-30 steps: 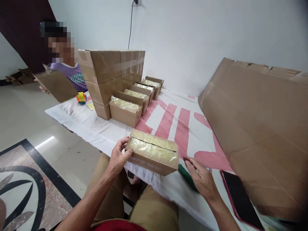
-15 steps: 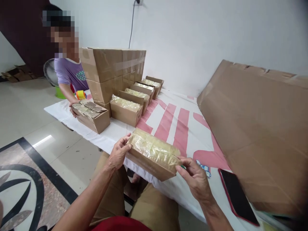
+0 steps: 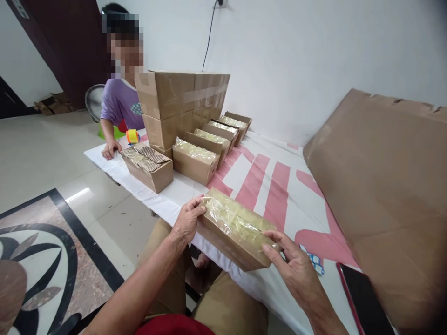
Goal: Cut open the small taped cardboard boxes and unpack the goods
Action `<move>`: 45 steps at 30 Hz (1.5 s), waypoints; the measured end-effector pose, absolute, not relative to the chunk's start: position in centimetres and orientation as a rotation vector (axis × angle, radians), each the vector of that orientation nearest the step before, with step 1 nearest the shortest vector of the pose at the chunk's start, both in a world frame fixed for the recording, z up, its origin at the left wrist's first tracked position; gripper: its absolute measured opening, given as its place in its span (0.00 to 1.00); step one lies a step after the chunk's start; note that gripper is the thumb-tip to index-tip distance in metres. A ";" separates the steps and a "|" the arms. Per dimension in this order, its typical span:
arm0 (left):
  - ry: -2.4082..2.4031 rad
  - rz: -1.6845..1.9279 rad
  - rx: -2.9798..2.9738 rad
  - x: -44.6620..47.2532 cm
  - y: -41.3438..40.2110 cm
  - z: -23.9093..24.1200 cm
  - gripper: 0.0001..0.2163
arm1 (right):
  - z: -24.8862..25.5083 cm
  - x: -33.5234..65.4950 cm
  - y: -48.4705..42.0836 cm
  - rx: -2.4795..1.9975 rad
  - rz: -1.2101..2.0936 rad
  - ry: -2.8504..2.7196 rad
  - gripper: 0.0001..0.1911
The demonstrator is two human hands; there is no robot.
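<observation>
A small cardboard box [image 3: 234,231] with clear tape over its top is held tilted just above the near edge of the table [image 3: 265,181]. My left hand [image 3: 187,222] grips its left end, fingers curled over the top. At the box's right end my right hand [image 3: 295,269] holds it, thumb on the taped top. Both hands are closed on the box.
A row of several taped small boxes [image 3: 194,160] runs toward the wall beside a stack of larger cartons [image 3: 178,104]. Another person in a purple shirt [image 3: 120,100] rests a hand by an open box [image 3: 148,166]. A big cardboard sheet [image 3: 384,186] leans at right; a phone [image 3: 366,302] lies near it.
My right hand came off the table and took the box's right end; the box lifted and tilted. The other person set an open box on the table. My view shifted left.
</observation>
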State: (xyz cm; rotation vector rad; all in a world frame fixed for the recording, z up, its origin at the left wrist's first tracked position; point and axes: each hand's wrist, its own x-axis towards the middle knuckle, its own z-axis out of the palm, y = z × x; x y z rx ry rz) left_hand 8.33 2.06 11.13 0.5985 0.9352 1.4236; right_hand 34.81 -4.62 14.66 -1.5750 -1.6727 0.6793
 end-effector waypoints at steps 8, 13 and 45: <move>0.899 1.488 0.628 8.3 1.6 11.8 0.11 | 14.4 35.9 -4.1 -1.416 0.820 -1.727 0.19; 0.875 1.525 0.735 7.4 0.3 11.1 0.11 | 16.1 36.7 -5.3 -1.326 0.853 -1.744 0.26; 0.985 1.180 1.480 3.4 0.0 4.4 0.53 | 14.1 26.9 4.4 -1.552 0.206 -3.024 0.29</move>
